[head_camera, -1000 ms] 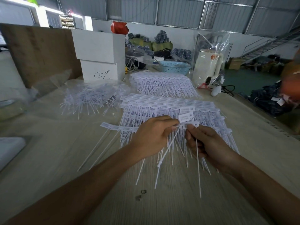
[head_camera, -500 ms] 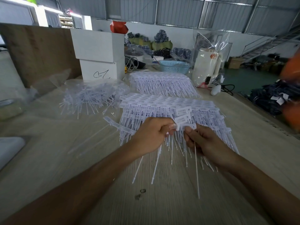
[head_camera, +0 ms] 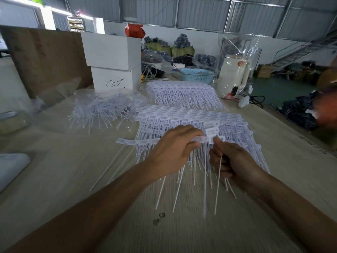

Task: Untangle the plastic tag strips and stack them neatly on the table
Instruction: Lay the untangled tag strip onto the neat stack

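A white plastic tag strip (head_camera: 135,142) runs left from my left hand (head_camera: 175,152), which grips it over the near stack of tag strips (head_camera: 184,115) on the table (head_camera: 54,170). My right hand (head_camera: 231,163) pinches the strip's right end at a small tag (head_camera: 212,133); thin white tails hang down between both hands. A second neat stack (head_camera: 182,92) lies farther back. A tangled heap of strips in clear plastic (head_camera: 102,108) sits at the left.
A white box (head_camera: 111,59) stands behind the heap, with a brown board (head_camera: 45,57) to its left. A blue basket (head_camera: 197,75) and a bagged white appliance (head_camera: 233,75) stand at the back right. The table's right edge (head_camera: 299,136) drops to the floor.
Both hands stay on the strip over the near stack. The strip's left part, which lifted and blurred half a second ago, now lies level again, and the tails have shifted.
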Demonstrator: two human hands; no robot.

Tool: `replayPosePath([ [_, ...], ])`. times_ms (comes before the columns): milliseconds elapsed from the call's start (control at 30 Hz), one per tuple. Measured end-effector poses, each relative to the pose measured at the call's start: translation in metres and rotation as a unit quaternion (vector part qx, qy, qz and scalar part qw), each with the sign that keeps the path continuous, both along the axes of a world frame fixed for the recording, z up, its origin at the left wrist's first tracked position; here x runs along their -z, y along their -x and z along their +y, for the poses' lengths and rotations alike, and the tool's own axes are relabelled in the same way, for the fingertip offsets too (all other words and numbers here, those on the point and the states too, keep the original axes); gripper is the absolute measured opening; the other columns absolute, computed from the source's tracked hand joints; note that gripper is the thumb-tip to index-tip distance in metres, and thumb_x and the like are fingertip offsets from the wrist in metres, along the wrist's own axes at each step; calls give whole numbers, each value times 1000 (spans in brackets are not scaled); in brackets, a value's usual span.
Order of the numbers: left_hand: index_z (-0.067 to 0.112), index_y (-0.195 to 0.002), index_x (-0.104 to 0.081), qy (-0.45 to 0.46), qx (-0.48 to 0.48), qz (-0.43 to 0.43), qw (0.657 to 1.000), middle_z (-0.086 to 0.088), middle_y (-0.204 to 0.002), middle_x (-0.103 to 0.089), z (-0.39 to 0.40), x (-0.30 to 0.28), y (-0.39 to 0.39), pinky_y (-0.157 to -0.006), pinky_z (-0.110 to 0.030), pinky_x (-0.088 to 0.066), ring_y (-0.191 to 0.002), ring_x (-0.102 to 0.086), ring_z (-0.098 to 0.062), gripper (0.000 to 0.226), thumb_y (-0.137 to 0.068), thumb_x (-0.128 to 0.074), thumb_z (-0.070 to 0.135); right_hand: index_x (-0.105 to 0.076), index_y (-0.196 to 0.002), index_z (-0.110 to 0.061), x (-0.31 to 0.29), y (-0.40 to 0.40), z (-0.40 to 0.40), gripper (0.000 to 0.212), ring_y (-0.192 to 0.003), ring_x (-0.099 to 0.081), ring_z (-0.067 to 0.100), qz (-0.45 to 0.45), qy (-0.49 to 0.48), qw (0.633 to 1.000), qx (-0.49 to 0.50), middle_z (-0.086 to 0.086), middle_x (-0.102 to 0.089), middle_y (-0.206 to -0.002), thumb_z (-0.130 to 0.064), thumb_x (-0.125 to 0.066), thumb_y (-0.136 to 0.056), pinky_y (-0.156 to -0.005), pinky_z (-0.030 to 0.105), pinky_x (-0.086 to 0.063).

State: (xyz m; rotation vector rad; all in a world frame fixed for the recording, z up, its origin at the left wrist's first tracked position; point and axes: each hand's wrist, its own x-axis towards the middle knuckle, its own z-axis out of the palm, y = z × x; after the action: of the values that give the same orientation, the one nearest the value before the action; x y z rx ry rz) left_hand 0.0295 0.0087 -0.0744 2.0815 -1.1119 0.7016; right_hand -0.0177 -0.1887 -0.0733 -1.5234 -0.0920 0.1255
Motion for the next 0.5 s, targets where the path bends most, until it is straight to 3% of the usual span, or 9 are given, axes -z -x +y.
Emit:
replayPosePath([
  [300,0,-118,-66,-15,0,-43,999,-10,-107,-68,-3,-3,3,-78,-44,-51,-93,-62,-27,23,-97,-62,6,-41,-60,-22,-5,-2,-6,43,-44,-21,10,29,-102,994,-29,-3,-29,-58,-40,-55,-95,-36,20,-20],
  [433,2,-113,-67,-63,5,-123,990,-9,-105,-68,0,-7,2,-77,-43,-49,-90,-61,-28,20,-94,-62,-2,-40,-62,-21,-8,-1,-15,42,-41,-23,7,81,-188,971,-122,-4,-23,-58,-36,-51,-100,-34,20,-17],
  [500,6,-113,-68,-110,-12,-182,977,-6,-109,-69,5,-7,-1,-82,-41,-48,-96,-61,-27,27,-89,-67,-5,-40,-66,-19,-10,1,-23,42,-44,-22,9,115,-270,932,-213,-2,-25,-60,-32,-44,-105,-35,21,-19],
])
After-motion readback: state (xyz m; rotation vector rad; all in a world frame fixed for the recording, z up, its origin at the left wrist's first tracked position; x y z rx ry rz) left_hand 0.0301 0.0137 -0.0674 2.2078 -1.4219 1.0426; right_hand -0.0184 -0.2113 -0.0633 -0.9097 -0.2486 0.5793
